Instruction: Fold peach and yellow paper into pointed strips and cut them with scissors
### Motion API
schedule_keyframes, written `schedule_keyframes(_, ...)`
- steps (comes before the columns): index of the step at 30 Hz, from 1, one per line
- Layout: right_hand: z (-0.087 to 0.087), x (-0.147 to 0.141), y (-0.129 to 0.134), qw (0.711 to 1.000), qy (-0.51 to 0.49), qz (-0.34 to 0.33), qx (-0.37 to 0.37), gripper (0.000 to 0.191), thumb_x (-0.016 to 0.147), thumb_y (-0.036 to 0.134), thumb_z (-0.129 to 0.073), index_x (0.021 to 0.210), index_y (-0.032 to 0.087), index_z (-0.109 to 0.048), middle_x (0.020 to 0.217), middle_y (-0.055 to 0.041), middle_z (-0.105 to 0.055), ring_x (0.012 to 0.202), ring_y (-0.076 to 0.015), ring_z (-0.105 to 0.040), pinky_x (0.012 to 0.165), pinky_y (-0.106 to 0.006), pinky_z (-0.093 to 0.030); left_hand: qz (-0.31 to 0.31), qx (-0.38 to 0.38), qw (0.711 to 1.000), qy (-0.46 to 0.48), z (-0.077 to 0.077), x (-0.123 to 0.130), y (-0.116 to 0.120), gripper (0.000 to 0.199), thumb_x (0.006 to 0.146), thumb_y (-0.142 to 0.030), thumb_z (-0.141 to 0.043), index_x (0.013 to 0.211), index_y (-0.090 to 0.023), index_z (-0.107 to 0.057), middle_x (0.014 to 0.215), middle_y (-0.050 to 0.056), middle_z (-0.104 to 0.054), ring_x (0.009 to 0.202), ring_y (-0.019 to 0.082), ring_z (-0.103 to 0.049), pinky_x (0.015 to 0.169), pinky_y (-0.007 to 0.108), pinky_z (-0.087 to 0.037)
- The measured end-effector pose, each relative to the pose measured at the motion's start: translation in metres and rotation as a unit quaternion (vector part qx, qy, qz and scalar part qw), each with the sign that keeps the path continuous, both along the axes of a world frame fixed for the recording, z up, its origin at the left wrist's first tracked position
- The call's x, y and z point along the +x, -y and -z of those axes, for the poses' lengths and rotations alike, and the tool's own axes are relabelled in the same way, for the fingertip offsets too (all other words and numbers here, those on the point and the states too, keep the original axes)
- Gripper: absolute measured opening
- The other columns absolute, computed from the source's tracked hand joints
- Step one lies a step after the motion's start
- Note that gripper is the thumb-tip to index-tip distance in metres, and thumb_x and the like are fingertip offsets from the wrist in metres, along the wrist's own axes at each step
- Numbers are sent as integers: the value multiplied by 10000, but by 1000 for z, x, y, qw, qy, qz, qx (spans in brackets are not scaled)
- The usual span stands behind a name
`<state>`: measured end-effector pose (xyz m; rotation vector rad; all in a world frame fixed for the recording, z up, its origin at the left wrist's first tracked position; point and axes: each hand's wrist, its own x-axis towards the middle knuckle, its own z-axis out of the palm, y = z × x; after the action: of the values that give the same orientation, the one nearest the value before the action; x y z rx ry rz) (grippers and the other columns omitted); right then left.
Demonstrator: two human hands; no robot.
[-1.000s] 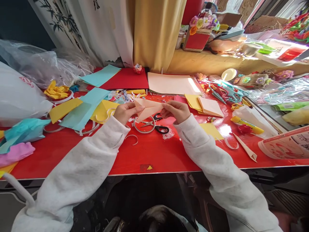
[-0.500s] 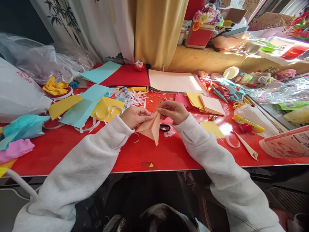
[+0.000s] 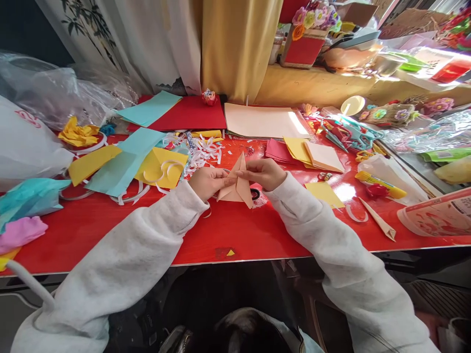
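Note:
A peach sheet of folded paper (image 3: pixel 242 190) is held up over the red table, with one point upward and flaps spread below. My left hand (image 3: pixel 209 183) pinches its left side between thumb and fingers. On the opposite side, my right hand (image 3: pixel 268 174) is closed with its fingertips on the paper's middle fold. Black scissor handles (image 3: pixel 255 194) show partly behind the paper's lower right. Right of my hand lie a stack of peach squares (image 3: pixel 324 157), yellow squares (image 3: pixel 297 151) and dark red squares (image 3: pixel 278 152).
Yellow and light-blue paper sheets (image 3: pixel 125 162) and white shreds (image 3: pixel 208 154) lie left. Larger peach sheets (image 3: pixel 265 120) rest at the back. To the right are a yellow glue stick (image 3: pixel 380 185), a folded peach cone (image 3: pixel 379 219) and a pink tub (image 3: pixel 437 213). Teal scissors (image 3: pixel 334 136) lie farther back.
The folded paper has been turned so a point now stands upward between my hands. My right fingers have moved from its top corner down to the middle fold.

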<state>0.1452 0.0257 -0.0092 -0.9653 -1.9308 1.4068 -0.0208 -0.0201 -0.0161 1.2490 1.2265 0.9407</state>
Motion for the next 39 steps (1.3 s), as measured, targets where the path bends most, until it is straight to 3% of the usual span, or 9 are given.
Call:
schedule_keyframes(6, 4, -1, 0, 995, 28, 55, 75, 507, 612, 575, -613, 481, 164, -347, 485, 60, -293, 451, -29, -280, 395, -185, -233, 56, -65, 996, 31, 1, -1, -3, 362, 454, -418, -771, 660, -144, -651, 627, 24, -651, 541, 144, -595, 485, 231, -467)
schedule_keyframes(10, 5, -1, 0, 999, 29, -11, 16, 464, 568, 534, -672, 515, 154, -410, 500, 48, -380, 479, -46, -375, 402, -180, -268, 2, -24, 1000, -2, 1, -1, -3, 370, 491, -437, -752, 645, -127, -623, 618, 37, -645, 527, 140, -587, 475, 229, -458)
schedule_keyframes(13, 8, 1, -4, 999, 24, -36, -24, 437, 556, 501, -703, 539, 142, -454, 508, 33, -453, 491, -66, -446, 400, -179, -311, 14, 10, 999, -29, 3, -3, -4, 398, 569, -439, -708, 801, -146, -571, 615, 11, -631, 542, 138, -597, 489, 226, -460)
schedule_keyframes(16, 9, 5, -7, 999, 0, -10, -45, 419, 565, 487, -710, 582, 128, -495, 515, 20, -509, 475, -79, -488, 388, -183, -356, 21, 87, 995, -37, -2, -9, -4, 511, 604, -365, -704, 1012, -204, -442, 657, -35, -620, 617, 134, -618, 570, 246, -489)
schedule_keyframes(18, 7, 6, -7, 997, -20, 0, -78, 421, 558, 489, -715, 634, 123, -521, 523, 12, -545, 462, -91, -519, 379, -188, -386, 38, 171, 982, -66, -9, -16, -3, 485, 614, -325, -705, 1008, -207, -449, 748, -20, -620, 727, 135, -618, 663, 268, -502)
schedule_keyframes(21, 0, 7, -3, 986, -63, -19, -154, 456, 556, 494, -717, 769, 138, -528, 579, -4, -614, 457, -118, -572, 351, -188, -406, 134, 250, 948, -144, -18, -25, -2, 324, 659, -307, -675, 934, -181, -561, 935, 45, -616, 901, 169, -583, 802, 310, -493)
schedule_keyframes(26, -6, 5, 3, 975, -107, -45, -188, 446, 582, 466, -721, 806, 156, -492, 473, 33, -584, 315, -85, -501, 247, -146, -304, 222, 322, 903, -180, -18, -32, -5, 378, 708, -232, -625, 1083, -217, -580, 1071, 68, -595, 991, 181, -553, 843, 287, -486)
schedule_keyframes(32, -5, 7, 2, 972, -108, -62, -198, 441, 577, 445, -731, 821, 141, -525, 472, 22, -602, 314, -86, -506, 238, -142, -299, 165, 385, 884, -206, -17, -29, -6, 208, 739, -290, -606, 925, -218, -667, 911, 64, -661, 835, 156, -597, 781, 258, -467)
schedule_keyframes(39, -7, 3, 6, 973, -103, -53, -202, 368, 596, 378, -722, 794, 148, -513, 518, 26, -617, 356, -115, -555, 259, -149, -322, 96, 385, 897, -193, -14, -20, -4, 148, 728, -336, -618, 717, -200, -675, 706, 35, -648, 655, 124, -571, 654, 239, -447)
